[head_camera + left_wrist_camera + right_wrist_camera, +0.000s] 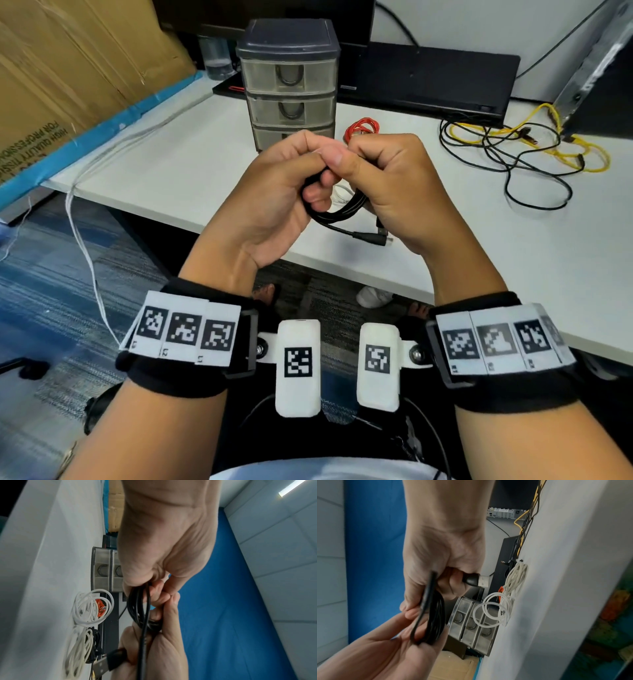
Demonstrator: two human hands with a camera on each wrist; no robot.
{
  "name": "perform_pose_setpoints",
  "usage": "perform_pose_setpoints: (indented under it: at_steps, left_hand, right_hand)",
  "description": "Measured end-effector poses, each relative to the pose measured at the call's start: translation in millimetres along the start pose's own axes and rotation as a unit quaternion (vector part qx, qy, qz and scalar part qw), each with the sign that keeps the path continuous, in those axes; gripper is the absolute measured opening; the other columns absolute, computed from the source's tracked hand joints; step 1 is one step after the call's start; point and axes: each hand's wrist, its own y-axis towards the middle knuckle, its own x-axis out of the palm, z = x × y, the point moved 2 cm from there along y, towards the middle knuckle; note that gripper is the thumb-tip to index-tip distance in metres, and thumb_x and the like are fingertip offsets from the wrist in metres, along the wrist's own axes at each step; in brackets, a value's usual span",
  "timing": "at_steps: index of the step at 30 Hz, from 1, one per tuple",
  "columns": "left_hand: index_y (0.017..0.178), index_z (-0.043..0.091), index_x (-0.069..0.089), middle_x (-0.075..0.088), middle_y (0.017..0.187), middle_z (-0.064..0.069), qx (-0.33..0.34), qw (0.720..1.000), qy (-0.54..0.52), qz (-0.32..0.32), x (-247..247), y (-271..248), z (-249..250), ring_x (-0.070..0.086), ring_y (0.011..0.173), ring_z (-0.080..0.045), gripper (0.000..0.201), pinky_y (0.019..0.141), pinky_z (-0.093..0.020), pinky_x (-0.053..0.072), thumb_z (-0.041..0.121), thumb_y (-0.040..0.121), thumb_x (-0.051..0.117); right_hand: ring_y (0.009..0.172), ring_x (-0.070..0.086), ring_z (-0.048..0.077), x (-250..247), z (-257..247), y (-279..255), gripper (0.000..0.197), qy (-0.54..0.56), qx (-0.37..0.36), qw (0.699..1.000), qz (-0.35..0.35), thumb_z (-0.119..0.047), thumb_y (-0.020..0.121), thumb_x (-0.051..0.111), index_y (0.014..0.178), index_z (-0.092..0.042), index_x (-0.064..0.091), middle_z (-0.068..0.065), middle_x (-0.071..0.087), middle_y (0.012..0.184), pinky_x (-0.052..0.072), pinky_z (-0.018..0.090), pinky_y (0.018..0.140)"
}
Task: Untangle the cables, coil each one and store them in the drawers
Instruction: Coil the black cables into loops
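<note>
My left hand (274,192) and right hand (387,185), fingers curled, clamp the thin black rubber-sheathed USB cable (337,210) in loops above the white table's (191,171) edge, keeping the coil tight; the smoky plastic three-drawer cabinet (290,85) waits behind, drawers closed

We count: two hands (274,192) (394,192), one three-drawer unit (289,85), one black coil (329,209), two white coils (92,608) (77,653), one red cable (363,128).
</note>
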Motion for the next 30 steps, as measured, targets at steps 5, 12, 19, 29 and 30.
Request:
perform_pose_setpoints:
  at_steps: [5, 12, 19, 29, 30]
  left_hand:
    - [0.093, 0.008, 0.063, 0.053, 0.066, 0.000, 0.005, 0.997, 0.062, 0.045, -1, 3, 0, 0.033, 0.055, -0.008, 0.021, 0.056, -0.021, 0.029, 0.001, 0.104, 0.046]
    - [0.097, 0.009, 0.059, 0.054, 0.072, -0.003, 0.023, 0.998, 0.046, 0.030, -10, 11, 10, 0.037, 0.057, -0.008, 0.017, 0.057, -0.020, 0.033, 0.003, 0.104, 0.046]
    - [0.099, 0.011, 0.056, 0.052, 0.077, -0.004, 0.037, 0.999, 0.014, -0.014, -9, 8, 15, 0.035, 0.060, -0.009, 0.013, 0.060, -0.021, 0.033, 0.006, 0.103, 0.045]
    - [0.093, 0.015, 0.056, 0.052, 0.075, -0.003, 0.046, 0.998, 0.045, -0.013, -13, 3, 20, 0.036, 0.059, -0.009, 0.011, 0.059, -0.021, 0.032, 0.009, 0.100, 0.049]
    - [0.093, 0.015, 0.056, 0.052, 0.075, -0.004, 0.044, 0.998, 0.044, -0.014, -13, 3, 19, 0.036, 0.059, -0.009, 0.010, 0.058, -0.021, 0.033, 0.010, 0.099, 0.050]
  right_hand:
    - [0.051, 0.033, 0.007, -8, 7, -4, 0.034, -0.016, 0.027, 0.999, -0.010, -0.025, 0.103, 0.058, 0.085, 0.003, 0.065, -0.011, 0.040, 0.056, 0.031, 0.019, 0.053]
    - [0.086, 0.071, 0.013, -28, 1, -5, 0.027, -0.075, 0.017, 0.997, 0.011, 0.003, 0.096, 0.055, 0.108, -0.011, 0.075, 0.002, 0.075, 0.090, 0.058, 0.038, 0.083]
    - [0.077, 0.063, 0.005, -18, -15, 12, 0.015, -0.238, -0.020, 0.965, 0.108, -0.010, 0.094, 0.065, 0.094, -0.020, 0.077, -0.009, 0.068, 0.088, 0.050, 0.020, 0.070]
    - [0.071, 0.072, 0.015, -15, -20, 26, 0.019, -0.145, -0.063, 0.980, 0.123, -0.004, 0.089, 0.064, 0.095, -0.013, 0.079, 0.002, 0.074, 0.078, 0.062, 0.036, 0.071]
    - [0.071, 0.072, 0.017, -15, -18, 24, 0.019, -0.133, -0.060, 0.982, 0.120, -0.003, 0.089, 0.064, 0.095, -0.013, 0.079, 0.003, 0.075, 0.078, 0.062, 0.038, 0.071]
